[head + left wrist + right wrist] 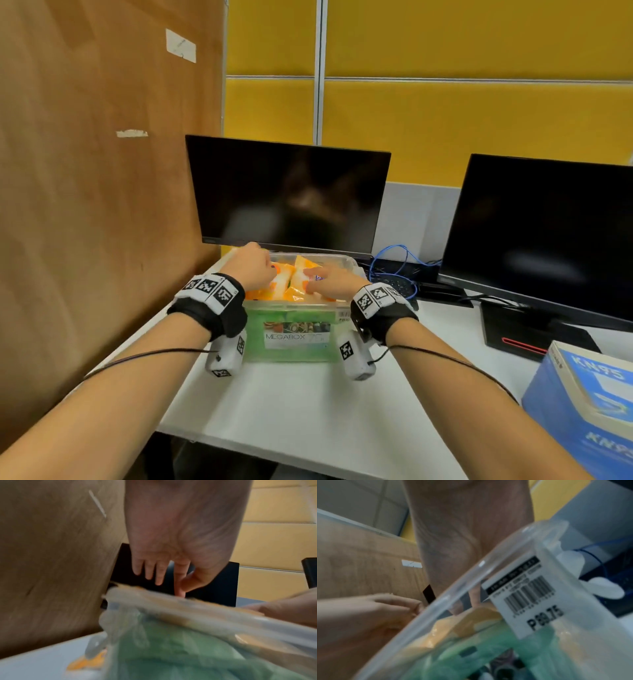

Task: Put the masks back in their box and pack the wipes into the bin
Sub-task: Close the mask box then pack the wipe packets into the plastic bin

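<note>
Both hands (255,265) (330,282) on wipe packs (301,277) inside bin (291,337).

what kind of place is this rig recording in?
Most likely an office cubicle. Two dark monitors, one behind the clear bin and another to the right, stand on a white desk, backed by yellow partition panels, with a blue cable between them.
</note>
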`<state>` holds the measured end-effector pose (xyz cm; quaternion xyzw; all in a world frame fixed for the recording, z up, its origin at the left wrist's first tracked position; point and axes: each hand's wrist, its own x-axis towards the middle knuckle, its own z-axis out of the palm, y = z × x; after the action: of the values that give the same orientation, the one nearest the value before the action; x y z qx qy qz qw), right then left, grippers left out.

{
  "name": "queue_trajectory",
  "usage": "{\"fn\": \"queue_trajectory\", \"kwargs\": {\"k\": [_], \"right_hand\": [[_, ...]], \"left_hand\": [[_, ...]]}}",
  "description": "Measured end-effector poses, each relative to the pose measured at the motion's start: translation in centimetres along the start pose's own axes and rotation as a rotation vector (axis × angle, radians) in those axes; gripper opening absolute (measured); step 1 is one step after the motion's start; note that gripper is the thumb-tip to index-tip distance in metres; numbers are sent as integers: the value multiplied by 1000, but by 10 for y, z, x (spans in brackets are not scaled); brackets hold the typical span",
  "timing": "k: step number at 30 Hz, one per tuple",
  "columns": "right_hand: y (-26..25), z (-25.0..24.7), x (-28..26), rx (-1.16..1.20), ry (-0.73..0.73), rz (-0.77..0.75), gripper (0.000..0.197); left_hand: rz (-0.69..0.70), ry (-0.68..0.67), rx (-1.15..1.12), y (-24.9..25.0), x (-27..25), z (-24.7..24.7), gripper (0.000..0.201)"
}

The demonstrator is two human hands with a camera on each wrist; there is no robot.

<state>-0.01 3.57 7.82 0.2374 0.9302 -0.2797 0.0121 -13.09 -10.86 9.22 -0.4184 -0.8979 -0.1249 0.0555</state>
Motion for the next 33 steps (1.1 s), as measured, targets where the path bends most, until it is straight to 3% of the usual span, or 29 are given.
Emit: {"fn": "queue_trajectory", "kwargs": {"k": [2,4,8,10,11,13,15,18,20,21,23,25,28,31,33], "right_hand": [[2,0,-4,49,-6,-17,50],[5,0,-3,74,28,-37,39],[8,2,0,134,63,-68,10],[8,3,-1,125,126,-86,16],[8,4,-2,107,147,-75,25],[6,7,-2,44,168,24,62],[2,14,2,-24,113,136,85],[-9,27,8,-11,38,167,90],[-14,27,5,86,73,155,71],[-12,25,2,147,122,130,54],[-3,19,1,252,262,132,43],[9,16,1,229,443,133,49],[18,14,-1,133,601,120,59],[30,7,-4,4,625,242,59],[48,-3,-8,70,532,351,54]], "left_hand": [[14,-115,-48,1,7,13,45],[-24,-297,96,-1,6,26,71],[-74,-368,108,-1,6,32,73],[-88,-350,94,2,6,33,70],[-96,-333,81,3,7,35,69],[-82,-303,24,1,9,40,65],[-32,-207,-51,-1,5,42,55],[-56,114,-181,-4,-3,43,47],[-212,274,-142,-5,-5,43,37],[-315,256,-148,-7,-6,42,38],[-454,121,-273,-15,-1,39,48],[-472,-11,-397,-26,8,39,54],[-413,-65,-452,-26,10,42,63],[-377,-144,-345,-13,6,46,54],[-342,-175,-354,-4,5,44,52]]}}
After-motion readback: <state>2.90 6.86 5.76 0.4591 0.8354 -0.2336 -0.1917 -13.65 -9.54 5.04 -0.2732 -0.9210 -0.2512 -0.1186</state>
